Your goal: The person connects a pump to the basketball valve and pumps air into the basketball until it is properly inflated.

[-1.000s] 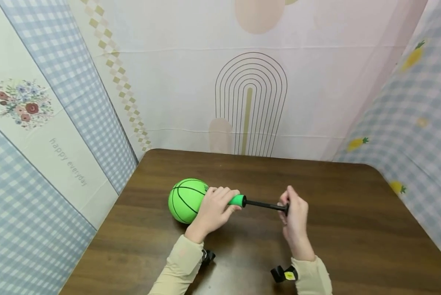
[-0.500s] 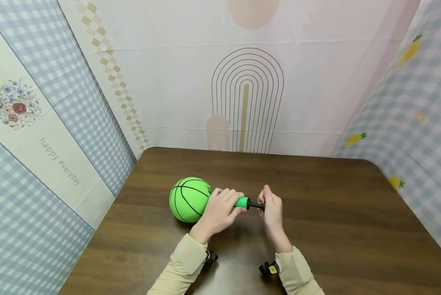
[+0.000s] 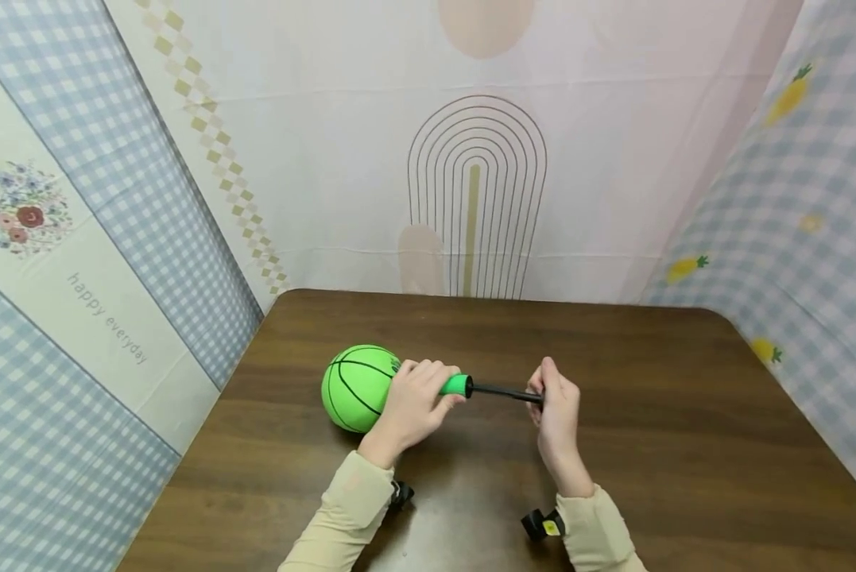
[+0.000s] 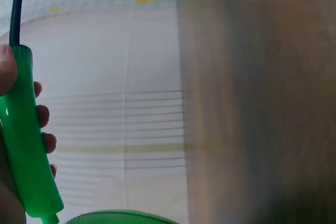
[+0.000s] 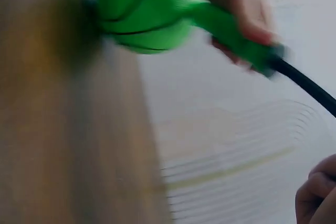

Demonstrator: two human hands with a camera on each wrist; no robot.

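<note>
A green ball with black lines (image 3: 356, 389) sits on the table's left part. My left hand (image 3: 415, 405) grips the green barrel of a hand pump (image 4: 31, 135), fingers wrapped round it, right beside the ball. In the right wrist view the barrel's far end meets the ball (image 5: 147, 14). A black rod (image 3: 502, 391) sticks out of the barrel toward the right. At its outer end my right hand (image 3: 559, 409) holds the pump's black handle, mostly hidden by the fingers.
The brown wooden table (image 3: 649, 445) spreads under both hands. Behind it hangs a pale printed cloth (image 3: 327, 175), with blue checked cloth (image 3: 814, 278) at the sides. Black camera straps (image 3: 542, 524) sit on both wrists.
My right hand first moved left, pushing the rod mostly into the barrel, then back right, drawing it out again. The left hand and ball stay nearly in place.
</note>
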